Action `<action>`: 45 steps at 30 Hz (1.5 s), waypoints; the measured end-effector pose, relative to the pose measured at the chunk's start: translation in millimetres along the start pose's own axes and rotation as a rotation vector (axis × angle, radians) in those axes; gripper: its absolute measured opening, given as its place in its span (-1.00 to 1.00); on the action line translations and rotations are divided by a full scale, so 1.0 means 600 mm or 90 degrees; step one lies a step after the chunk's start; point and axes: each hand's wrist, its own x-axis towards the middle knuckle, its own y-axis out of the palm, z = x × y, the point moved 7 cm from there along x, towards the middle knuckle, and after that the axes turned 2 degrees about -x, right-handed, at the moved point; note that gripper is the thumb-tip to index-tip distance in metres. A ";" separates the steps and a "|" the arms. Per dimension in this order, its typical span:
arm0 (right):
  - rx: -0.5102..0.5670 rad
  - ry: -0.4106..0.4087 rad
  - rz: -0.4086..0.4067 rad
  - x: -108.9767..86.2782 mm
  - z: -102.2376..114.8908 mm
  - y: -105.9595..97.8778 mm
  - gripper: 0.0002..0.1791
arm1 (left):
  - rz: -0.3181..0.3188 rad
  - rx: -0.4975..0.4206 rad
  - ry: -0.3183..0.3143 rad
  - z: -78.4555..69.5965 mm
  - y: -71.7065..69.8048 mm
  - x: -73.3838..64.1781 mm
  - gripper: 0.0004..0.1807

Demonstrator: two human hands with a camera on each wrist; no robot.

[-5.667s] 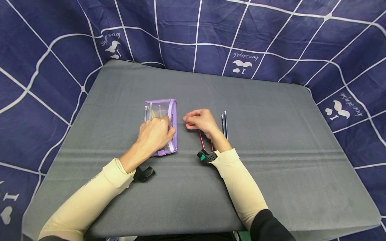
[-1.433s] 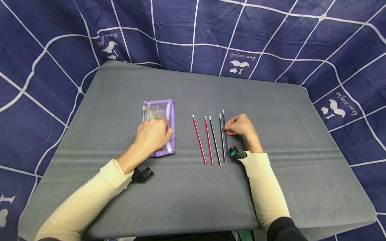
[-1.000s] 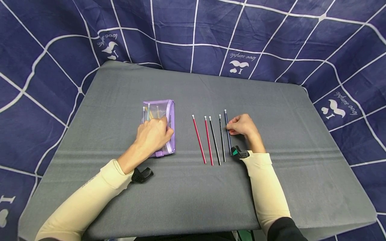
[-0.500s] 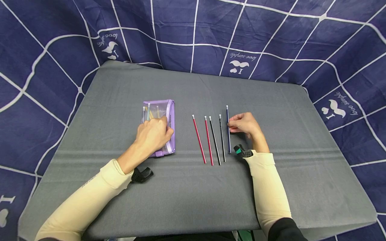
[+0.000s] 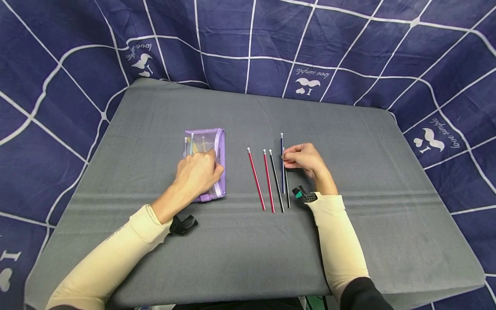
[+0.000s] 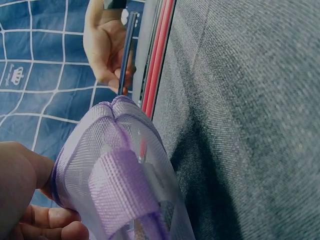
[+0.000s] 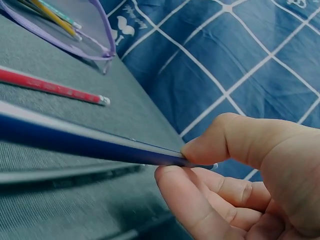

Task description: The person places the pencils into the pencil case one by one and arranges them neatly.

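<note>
The blue pencil [image 7: 100,142] is showing a smooth, glossy coat; the red pencil [image 7: 52,88] is ending in a shiny metal-looking band; the pouch [image 6: 80,162] is displaying sheer mesh and ribbed webbing; the table cover [image 6: 260,100] is looking like matt, coarse-woven cloth.

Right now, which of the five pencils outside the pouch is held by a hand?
The blue pencil: the right hand pinches it. The two red pencils and two black pencils lie on the gray table, unheld.
</note>
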 end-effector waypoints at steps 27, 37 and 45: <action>0.012 0.002 0.038 0.030 0.016 0.091 -0.83 | 0.002 0.002 -0.007 0.004 -0.001 -0.002 -0.85; 0.010 0.006 0.047 0.039 0.025 0.138 -0.84 | 0.002 0.002 -0.003 0.003 -0.003 0.001 -0.85; 0.015 0.007 0.060 0.041 0.031 0.178 -0.84 | 0.013 0.002 -0.008 0.003 0.000 0.004 -0.86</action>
